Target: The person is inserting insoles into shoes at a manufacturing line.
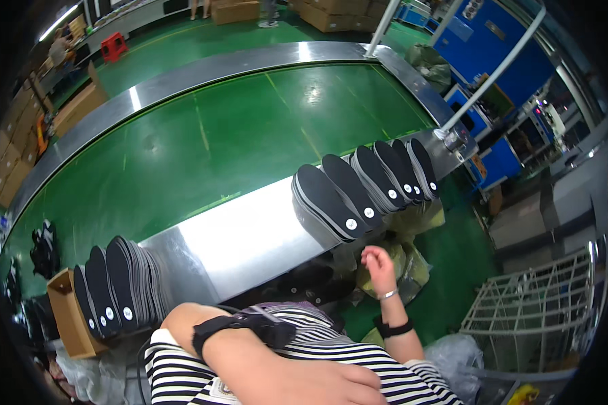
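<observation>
My right hand (380, 268) is raised just in front of the metal bench edge, below the right group of black insoles (325, 196). Its fingers are loosely bent and slightly apart, with nothing visible in them. My left forearm crosses my striped shirt, and my left hand (331, 383) lies low against it. The lower edge cuts off its fingers, so its grip is hidden. The insoles stand in several leaning stacks, dark on top with grey layers beneath and a round white sticker at the heel. More insole stacks (121, 280) stand at the bench's left end.
The shiny metal bench (243, 229) runs slantwise before me. A cardboard box (74, 317) stands beside the left stacks. Yellowish plastic bags (412, 266) lie below the bench at right. A white wire rack (527, 310) is further right, blue machines (500, 40) behind.
</observation>
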Motion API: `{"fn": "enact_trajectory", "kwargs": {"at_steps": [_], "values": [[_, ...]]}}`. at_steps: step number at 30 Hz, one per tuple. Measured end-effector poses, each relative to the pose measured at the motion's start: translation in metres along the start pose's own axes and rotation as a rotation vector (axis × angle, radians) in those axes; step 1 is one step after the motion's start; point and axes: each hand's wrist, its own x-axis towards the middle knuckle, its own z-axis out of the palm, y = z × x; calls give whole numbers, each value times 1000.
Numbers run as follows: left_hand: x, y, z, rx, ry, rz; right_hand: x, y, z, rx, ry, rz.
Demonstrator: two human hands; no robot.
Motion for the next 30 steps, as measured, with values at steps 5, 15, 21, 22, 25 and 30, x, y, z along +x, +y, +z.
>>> {"fn": "enact_trajectory", "kwargs": {"at_steps": [5,15,21,22,25,30], "values": [[-64,12,-31,64,127,-66,71,-23,13,-766,174,-344],[-306,-63,-8,803,876,-1395,87,-22,74,-1326,12,-194],[-306,-74,-12,655,792,-1492,77,-31,77,-1271,-54,-37],[-287,-68,-22,512,832,-1469,71,-38,78,-1241,-20,-75],[-212,-29,-57,55,916,-1109,41,-48,92,-1124,120,-350],[-63,57,-63,-183,498,-554,-31,-43,114,-781,15,-336]]}}
